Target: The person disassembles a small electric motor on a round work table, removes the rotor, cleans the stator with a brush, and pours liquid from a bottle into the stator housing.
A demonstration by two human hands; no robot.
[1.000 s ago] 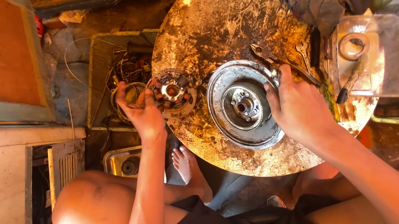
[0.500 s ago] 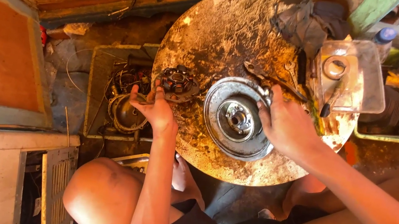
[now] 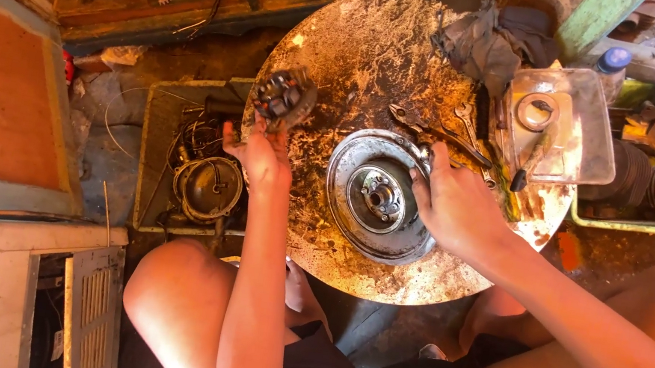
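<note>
Flywheel lies flat, hub upward, right hand gripping its rim, left hand holding stator.

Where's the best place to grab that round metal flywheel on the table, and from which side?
Take the flywheel by its outer rim, from the right, where the right hand already rests. It lies flat on the round table, hub up, so the rim offers the likeliest hold. The left hand holds the coil plate.

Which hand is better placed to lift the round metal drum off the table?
Right. The right hand already rests on the rim of the metal drum, while the left hand is occupied holding the coil plate.
</note>
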